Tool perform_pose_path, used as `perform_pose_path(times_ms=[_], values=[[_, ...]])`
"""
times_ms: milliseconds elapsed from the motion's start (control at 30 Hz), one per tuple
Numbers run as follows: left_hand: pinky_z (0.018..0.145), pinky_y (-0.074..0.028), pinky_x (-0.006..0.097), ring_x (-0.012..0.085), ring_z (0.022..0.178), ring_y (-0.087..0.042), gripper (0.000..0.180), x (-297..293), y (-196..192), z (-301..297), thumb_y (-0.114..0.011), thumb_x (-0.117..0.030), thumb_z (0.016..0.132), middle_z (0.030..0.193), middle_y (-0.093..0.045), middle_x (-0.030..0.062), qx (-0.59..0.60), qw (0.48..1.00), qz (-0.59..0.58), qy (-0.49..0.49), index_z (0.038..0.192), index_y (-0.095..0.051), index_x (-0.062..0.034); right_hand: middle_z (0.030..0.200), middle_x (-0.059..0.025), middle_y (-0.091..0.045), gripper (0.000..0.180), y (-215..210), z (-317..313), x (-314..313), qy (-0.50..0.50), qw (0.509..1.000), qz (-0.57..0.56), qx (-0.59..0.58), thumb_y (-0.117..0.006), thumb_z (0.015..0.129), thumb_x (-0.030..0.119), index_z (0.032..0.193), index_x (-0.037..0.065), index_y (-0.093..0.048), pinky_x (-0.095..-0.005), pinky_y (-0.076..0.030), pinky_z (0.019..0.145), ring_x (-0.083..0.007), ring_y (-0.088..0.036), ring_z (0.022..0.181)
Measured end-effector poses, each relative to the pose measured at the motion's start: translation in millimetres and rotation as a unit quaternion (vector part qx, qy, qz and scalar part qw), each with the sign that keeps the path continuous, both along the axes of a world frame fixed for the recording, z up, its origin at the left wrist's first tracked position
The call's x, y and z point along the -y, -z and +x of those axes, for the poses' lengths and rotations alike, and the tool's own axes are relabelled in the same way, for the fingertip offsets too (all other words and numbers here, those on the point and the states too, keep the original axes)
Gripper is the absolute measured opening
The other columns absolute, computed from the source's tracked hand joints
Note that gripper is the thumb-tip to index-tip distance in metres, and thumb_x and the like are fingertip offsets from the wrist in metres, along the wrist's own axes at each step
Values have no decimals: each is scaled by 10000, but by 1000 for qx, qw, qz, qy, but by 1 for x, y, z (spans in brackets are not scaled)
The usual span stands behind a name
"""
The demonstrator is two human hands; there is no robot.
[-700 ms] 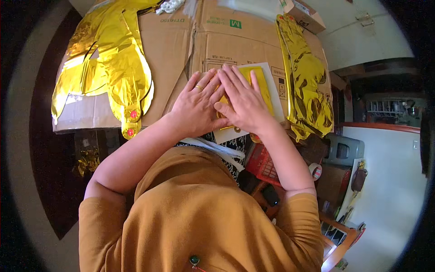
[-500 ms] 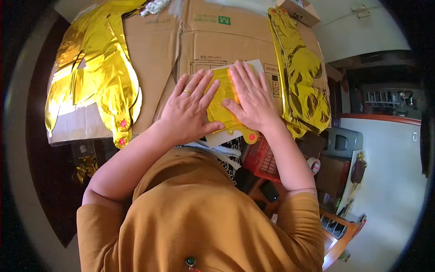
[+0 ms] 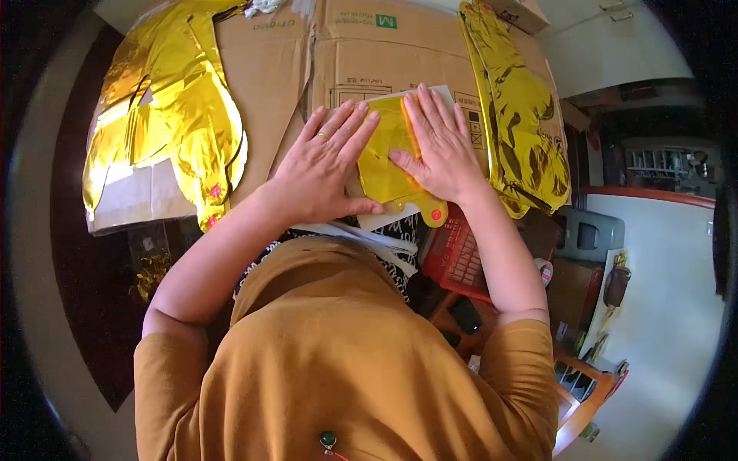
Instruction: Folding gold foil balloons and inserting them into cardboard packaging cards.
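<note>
Both palms are down! The left hand [image 3: 323, 167] lies flat with its fingers fanned along the left side of a small gold foil piece [image 3: 384, 157], its thumb reaching out by the lower edge. The right hand [image 3: 442, 154] covers the foil's right side, fingers pointing away from the body, thumb stretched inward over the gold. No pinch anywhere: both hands are wide and flat, gripping nothing. How hard they press, I can't tell.

And there's the foil, front and centre, on a white sheet [image 3: 377, 221] that peeks out above and below it, near the close edge of the cardboard [image 3: 269, 92]. Spreading the hands to either side looks like a way to keep something so thin and slippery smooth, leaving the middle in plain sight. The sheet probably gives it an even, firm backing. One rounded tab [image 3: 435, 214] with a red dot pokes past the lower edge, clear of both palms.

Out on the flanks, a large foil sheet [image 3: 177, 100] drapes over the left, and a long foil bundle [image 3: 519, 123] lies along the right; set aside like that, they seem to leave the centre for the hands.
</note>
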State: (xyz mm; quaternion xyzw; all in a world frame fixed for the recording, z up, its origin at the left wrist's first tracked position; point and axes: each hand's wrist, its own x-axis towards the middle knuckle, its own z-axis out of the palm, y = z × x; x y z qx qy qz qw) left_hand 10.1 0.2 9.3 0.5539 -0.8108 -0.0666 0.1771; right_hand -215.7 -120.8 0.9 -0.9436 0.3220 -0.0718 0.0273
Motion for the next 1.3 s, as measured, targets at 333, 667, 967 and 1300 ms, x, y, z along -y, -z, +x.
perform_pose_path(times_ms=[333, 667, 967, 1300], values=[[1214, -209, 505, 379, 1479, -278, 675, 24, -12, -5, -552, -405, 986, 1568, -348, 208, -8, 994, -93, 51, 1511, -364, -23, 1638, -220, -192, 882, -8, 8, -13, 48, 998, 11, -25, -438, 968, 626, 1587, 48, -192, -589, -56, 1214, -362, -151, 1531], [1226, -157, 502, 357, 1500, -244, 759, 39, 5, -10, -444, -506, 1005, 1593, -306, 212, 118, 988, -48, 88, 1542, -281, 4, 1641, -236, -163, 765, 1, -6, -16, 45, 999, 19, 12, -353, 1014, 591, 1596, 118, -198, -596, -23, 1211, -380, -157, 1525], [1227, -150, 506, 377, 1508, -210, 1071, 38, 6, -3, -484, -764, 862, 1608, -256, 234, 126, 985, -47, 106, 1558, -229, 9, 1637, -241, -171, 774, 3, -5, -12, 26, 999, -6, 17, -378, 997, 617, 1587, 134, -248, -592, -50, 1212, -381, -165, 1523], [1229, -182, 500, 367, 1504, -227, 1186, 67, 16, 31, -611, -787, 750, 1602, -276, 220, 75, 978, -99, 170, 1549, -254, 13, 1645, -217, -172, 781, 9, 16, -6, 87, 996, -10, 23, -367, 990, 640, 1584, 143, -267, -566, -65, 1220, -362, -160, 1529]])
